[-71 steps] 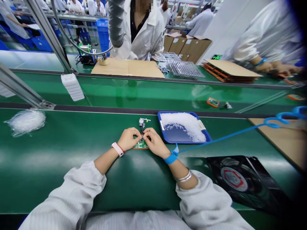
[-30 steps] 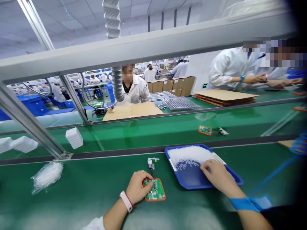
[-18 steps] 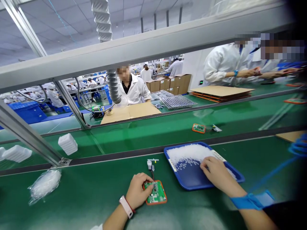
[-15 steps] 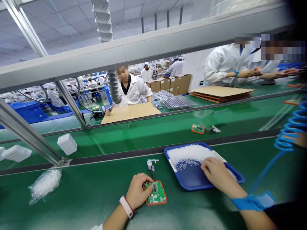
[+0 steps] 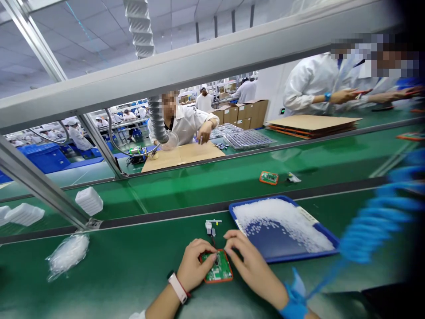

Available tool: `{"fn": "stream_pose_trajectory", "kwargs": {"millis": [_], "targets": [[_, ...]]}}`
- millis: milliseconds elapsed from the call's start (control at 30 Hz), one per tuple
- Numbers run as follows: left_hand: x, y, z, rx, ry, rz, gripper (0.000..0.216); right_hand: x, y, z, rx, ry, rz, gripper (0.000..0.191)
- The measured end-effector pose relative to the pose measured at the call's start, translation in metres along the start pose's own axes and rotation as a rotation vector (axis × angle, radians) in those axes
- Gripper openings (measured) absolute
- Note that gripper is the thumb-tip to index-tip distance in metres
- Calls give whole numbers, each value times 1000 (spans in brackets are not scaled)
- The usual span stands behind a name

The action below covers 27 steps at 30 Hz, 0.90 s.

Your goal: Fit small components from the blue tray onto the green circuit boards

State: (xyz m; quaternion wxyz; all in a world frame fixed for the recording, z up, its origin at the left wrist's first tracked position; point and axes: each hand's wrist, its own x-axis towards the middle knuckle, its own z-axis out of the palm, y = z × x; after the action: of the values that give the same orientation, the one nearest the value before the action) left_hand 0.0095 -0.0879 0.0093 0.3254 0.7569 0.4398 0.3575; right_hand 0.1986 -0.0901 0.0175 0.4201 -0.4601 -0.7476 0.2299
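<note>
Steadying the board (image 5: 222, 271) with the left hand (image 5: 193, 266), setting thumb and forefinger close together over its far left corner, near the dark wires (image 5: 213, 242). Being unable to tell whether pinching a wire or only bearing down on the board there. Keeping the board flat on the bench (image 5: 133, 274), between both hands, with the plug (image 5: 209, 227) lying beyond its far edge at the end of the wires.

Now holding the right hand (image 5: 248, 262) at the far right corner of the board, after reaching into the tray (image 5: 262, 241) a moment ago. Curling thumb and forefinger toward each other there, nearly meeting at the tips, just beside the wires. Being unable to tell whether carrying one of the beads (image 5: 262, 212) between those tips, too small a thing to make out. Leaving the tray just beyond and to the right of that hand, heaped with beads along its far and right sides.

Apparently shifting from picking in the tray to close two-handed work on the board, steadying with the left and working with the right.

Trailing the coiled cord (image 5: 368, 226) off to the right from the blue strap (image 5: 295, 297).
</note>
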Motion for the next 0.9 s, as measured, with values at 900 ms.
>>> {"fn": "stream_pose_trajectory", "kwargs": {"millis": [900], "targets": [[2, -6, 5, 46, 32, -132, 13, 0, 5, 36, 163, -165, 70, 19]]}}
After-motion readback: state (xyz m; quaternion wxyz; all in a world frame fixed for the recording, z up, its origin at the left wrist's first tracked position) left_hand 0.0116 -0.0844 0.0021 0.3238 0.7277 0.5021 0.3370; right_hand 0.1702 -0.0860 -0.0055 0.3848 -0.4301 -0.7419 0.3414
